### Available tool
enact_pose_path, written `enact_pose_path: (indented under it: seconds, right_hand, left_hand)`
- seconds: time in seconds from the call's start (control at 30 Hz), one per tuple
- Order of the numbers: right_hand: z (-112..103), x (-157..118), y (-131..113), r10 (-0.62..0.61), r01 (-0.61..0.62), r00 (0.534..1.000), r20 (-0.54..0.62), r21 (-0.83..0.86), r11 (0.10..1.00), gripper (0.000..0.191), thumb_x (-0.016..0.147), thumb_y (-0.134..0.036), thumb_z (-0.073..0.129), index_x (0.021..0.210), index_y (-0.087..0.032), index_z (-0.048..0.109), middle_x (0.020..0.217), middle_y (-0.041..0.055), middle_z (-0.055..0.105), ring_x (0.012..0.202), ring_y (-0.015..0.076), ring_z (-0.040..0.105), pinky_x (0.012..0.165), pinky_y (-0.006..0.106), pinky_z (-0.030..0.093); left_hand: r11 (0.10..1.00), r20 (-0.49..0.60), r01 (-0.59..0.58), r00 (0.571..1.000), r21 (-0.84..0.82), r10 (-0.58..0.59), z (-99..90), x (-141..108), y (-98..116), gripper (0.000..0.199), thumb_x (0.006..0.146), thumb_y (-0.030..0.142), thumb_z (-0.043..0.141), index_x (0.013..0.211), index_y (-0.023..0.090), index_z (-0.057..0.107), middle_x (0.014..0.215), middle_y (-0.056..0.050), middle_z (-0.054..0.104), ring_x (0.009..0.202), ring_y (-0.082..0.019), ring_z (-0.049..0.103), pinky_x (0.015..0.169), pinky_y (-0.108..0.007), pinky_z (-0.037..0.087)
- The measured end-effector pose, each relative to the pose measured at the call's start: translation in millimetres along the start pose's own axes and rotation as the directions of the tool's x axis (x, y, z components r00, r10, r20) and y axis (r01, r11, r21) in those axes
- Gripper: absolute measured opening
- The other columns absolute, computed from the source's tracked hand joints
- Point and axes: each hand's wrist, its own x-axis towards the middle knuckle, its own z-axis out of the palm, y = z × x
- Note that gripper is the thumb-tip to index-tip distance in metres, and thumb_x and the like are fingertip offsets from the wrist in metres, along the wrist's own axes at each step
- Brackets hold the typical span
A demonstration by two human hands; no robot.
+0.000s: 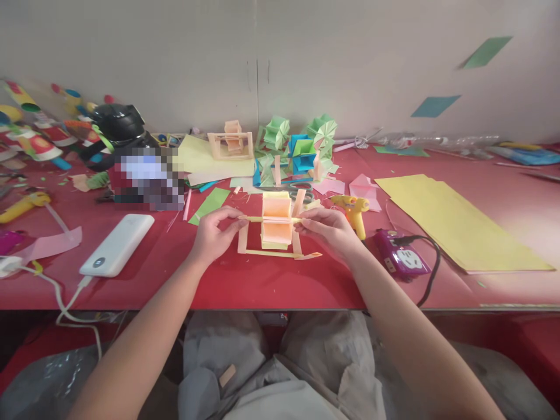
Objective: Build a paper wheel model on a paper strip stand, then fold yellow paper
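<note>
Two ends of a slim yellow rod [255, 219] are pinched over a red bench [262, 291], thumb and fingers of the left hand [215, 232] closed on one, those of the right hand [331, 230] on the other, a grip that appears to hold the rod level and spare the wheel's folds. The peach-and-yellow paper wheel [276, 209] sits mid-rod between the hands, by a pale strip frame [271, 254]; whether rod and frame touch cannot be told. A yellow glue gun [357, 221] lies just beyond the right hand, seemingly for easy reach. Yellow sheets [464, 227] lie farther right, apparently set aside as stock; a framed peach wheel [233, 143] stands toward the back, perhaps safe from knocks.
</note>
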Motion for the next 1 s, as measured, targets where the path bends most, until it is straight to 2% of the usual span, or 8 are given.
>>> enact_pose_path:
  seconds: [0.2, 0.33, 0.4, 0.47, 0.67, 0.77, 0.87, 1.0]
  right_hand:
    - [-5.3, -0.4, -0.7, -0.191, 0.161, 0.978, -0.081, -0.287, 0.944, 0.023, 0.085, -0.044, 0.071, 0.084, -0.021, 0.077, 0.08, 0.0047, 0.071, 0.074, 0.0182, 0.065, 0.071, 0.034, 0.053]
    - [-7.0, 9.0, -0.8, -0.359, 0.268, 0.915, -0.184, -0.386, 0.883, 0.027, 0.083, -0.037, 0.07, 0.108, -0.027, 0.072, 0.117, 0.0048, 0.07, 0.108, 0.0236, 0.064, 0.091, 0.038, 0.053]
    - [-6.8, 16.7, 0.0, -0.339, 0.277, 0.929, -0.146, -0.333, 0.901, 0.045, 0.082, -0.038, 0.071, 0.126, -0.032, 0.065, 0.135, 0.004, 0.064, 0.124, 0.0248, 0.058, 0.099, 0.039, 0.051]
    - [-6.3, 22.6, 0.4, -0.288, 0.252, 0.953, -0.092, -0.287, 0.924, 0.053, 0.084, -0.042, 0.071, 0.134, -0.033, 0.059, 0.137, 0.0045, 0.063, 0.128, 0.0249, 0.057, 0.104, 0.041, 0.049]
    - [-9.9, 9.9, -7.0, -0.24, 0.24, 0.97, 0.04, -0.305, 0.921, 0.046, 0.088, -0.06, 0.064, 0.119, -0.027, 0.07, 0.124, 0.0074, 0.07, 0.122, 0.0273, 0.061, 0.108, 0.046, 0.045]
    - [-13.9, -1.9, -10.4, -0.196, 0.248, 0.954, 0.225, -0.235, 0.94, 0.082, 0.067, -0.073, 0.076, 0.135, -0.028, 0.062, 0.134, 0.01, 0.065, 0.131, 0.032, 0.056, 0.113, 0.048, 0.041]
    - [-13.9, -7.2, -10.4, -0.179, 0.265, 0.939, 0.293, -0.287, 0.921, 0.105, 0.05, -0.061, 0.091, 0.143, -0.03, 0.053, 0.143, 0.0101, 0.058, 0.14, 0.0341, 0.047, 0.119, 0.05, 0.035]
    - [-7.0, -6.6, -6.7, -0.211, 0.27, 0.959, 0.191, -0.375, 0.887, 0.072, 0.069, -0.042, 0.088, 0.133, -0.03, 0.059, 0.134, 0.0084, 0.064, 0.129, 0.0281, 0.058, 0.115, 0.045, 0.041]
  left_hand:
    - [0.998, -0.014, 0.046, 0.999, -0.043, -0.046, -1.2, 0.7, -3.5, 0.02, 0.084, 0.039, 0.072, 0.081, 0.02, 0.073, 0.088, -0.004, 0.076, 0.086, -0.02, 0.07, 0.083, -0.032, 0.056]
    - [0.997, -0.024, 0.061, 0.998, -0.043, -0.062, -1.3, 1.0, -3.4, 0.019, 0.084, 0.039, 0.072, 0.08, 0.02, 0.073, 0.088, -0.004, 0.076, 0.086, -0.02, 0.07, 0.083, -0.032, 0.056]
    - [0.997, -0.019, 0.057, 0.998, -0.042, -0.058, -1.0, 1.1, -3.4, 0.018, 0.084, 0.037, 0.071, 0.081, 0.02, 0.073, 0.087, -0.004, 0.076, 0.086, -0.02, 0.07, 0.083, -0.032, 0.056]
    - [0.997, -0.018, 0.06, 0.998, -0.04, -0.06, -0.8, 1.1, -3.6, 0.016, 0.084, 0.036, 0.071, 0.082, 0.02, 0.073, 0.087, -0.004, 0.075, 0.085, -0.02, 0.07, 0.083, -0.031, 0.056]
    - [0.994, -0.041, 0.1, 0.994, -0.046, -0.102, -1.1, 0.9, -4.9, 0.018, 0.083, 0.037, 0.071, 0.079, 0.019, 0.072, 0.087, -0.004, 0.076, 0.085, -0.02, 0.071, 0.083, -0.032, 0.057]
    - [0.992, -0.049, 0.118, 0.992, -0.034, -0.12, -1.1, 1.1, -7.5, 0.018, 0.083, 0.037, 0.07, 0.079, 0.019, 0.072, 0.086, -0.005, 0.077, 0.085, -0.021, 0.071, 0.084, -0.033, 0.058]
    - [0.991, -0.063, 0.132, 0.989, -0.027, -0.133, -1.0, 1.5, -10.5, 0.019, 0.082, 0.037, 0.07, 0.081, 0.018, 0.073, 0.087, -0.005, 0.077, 0.085, -0.021, 0.072, 0.085, -0.033, 0.058]
    - [0.99, -0.063, 0.132, 0.989, -0.046, -0.134, -1.1, 1.6, -10.9, 0.018, 0.083, 0.036, 0.07, 0.081, 0.019, 0.073, 0.088, -0.005, 0.077, 0.085, -0.02, 0.073, 0.083, -0.032, 0.058]
